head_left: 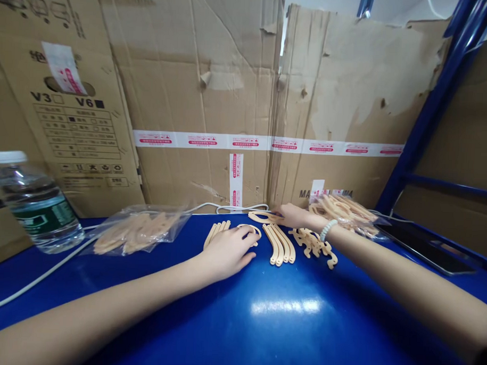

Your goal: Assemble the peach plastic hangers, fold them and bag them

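My left hand [228, 249] lies palm down on the blue table [286, 317], its fingers curled over a beige ring-shaped plastic piece [253, 229]. My right hand [294, 215], with a pale bead bracelet at the wrist, pinches a beige oval plastic piece [261, 216] near the table's far edge. Between the hands lie curved beige strips [280, 244] in a small row. More straight beige strips [216, 232] sit just left of my left hand. A heap of hooked beige pieces [314, 243] lies under my right wrist.
A clear bag of beige parts [140, 229] lies at the left, another bag [346, 211] at the right. A water bottle [37, 204] stands far left. A white cable [44, 274] runs along the table. Cardboard walls [198, 96] close the back; a dark tablet [423, 244] lies right.
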Tool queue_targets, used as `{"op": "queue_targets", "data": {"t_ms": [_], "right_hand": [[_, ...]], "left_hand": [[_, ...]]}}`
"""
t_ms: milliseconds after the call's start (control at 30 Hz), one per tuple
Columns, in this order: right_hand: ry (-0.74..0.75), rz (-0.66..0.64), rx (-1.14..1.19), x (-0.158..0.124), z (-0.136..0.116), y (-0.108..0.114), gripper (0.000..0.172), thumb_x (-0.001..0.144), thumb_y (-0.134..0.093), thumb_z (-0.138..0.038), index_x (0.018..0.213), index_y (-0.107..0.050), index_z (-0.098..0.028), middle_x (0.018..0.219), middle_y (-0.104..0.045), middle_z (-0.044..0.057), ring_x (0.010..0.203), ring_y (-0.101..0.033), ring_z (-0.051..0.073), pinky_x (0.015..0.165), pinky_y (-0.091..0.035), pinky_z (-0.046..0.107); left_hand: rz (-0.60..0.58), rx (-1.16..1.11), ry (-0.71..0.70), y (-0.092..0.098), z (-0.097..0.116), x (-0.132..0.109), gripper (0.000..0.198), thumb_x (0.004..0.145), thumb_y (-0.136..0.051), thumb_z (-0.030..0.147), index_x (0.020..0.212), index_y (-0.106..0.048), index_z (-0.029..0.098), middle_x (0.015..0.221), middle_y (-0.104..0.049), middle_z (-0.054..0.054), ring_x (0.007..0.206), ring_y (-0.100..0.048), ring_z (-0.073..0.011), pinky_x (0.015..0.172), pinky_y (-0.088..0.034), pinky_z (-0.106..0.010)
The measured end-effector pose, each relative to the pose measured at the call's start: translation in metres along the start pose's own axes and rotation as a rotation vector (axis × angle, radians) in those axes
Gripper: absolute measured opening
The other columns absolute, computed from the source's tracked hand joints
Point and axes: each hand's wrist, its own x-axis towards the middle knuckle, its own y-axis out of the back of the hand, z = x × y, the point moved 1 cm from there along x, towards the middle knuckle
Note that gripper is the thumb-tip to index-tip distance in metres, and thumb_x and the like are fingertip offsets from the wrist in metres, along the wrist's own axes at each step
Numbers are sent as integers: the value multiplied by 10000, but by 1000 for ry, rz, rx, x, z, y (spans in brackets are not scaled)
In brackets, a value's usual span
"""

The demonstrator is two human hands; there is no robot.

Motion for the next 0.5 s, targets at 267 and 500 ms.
{"op": "queue_targets", "data": {"t_ms": [267, 500], "right_hand": [[-104, 34, 156, 9, 16, -12, 196, 913, -623, -324, 979, -660, -142, 985, -686, 52, 893, -659, 185, 825, -538, 381], [-223, 228, 521, -1, 21, -3, 216, 805, -664, -208, 972, -735, -91, 714, -739, 79, 663, -683, 181, 632, -562, 264]], "left_hand": [[201, 39, -264, 18, 52, -66, 270, 873, -471, 165, 1083, -640, 157, 1136, -688, -118, 927, -664, -266, 784, -564, -420], [338, -169, -314, 15, 62, -76, 184, 835, -523, 98, 963, -646, 146, 983, -735, -93, 799, -689, -196, 708, -577, -309]]}}
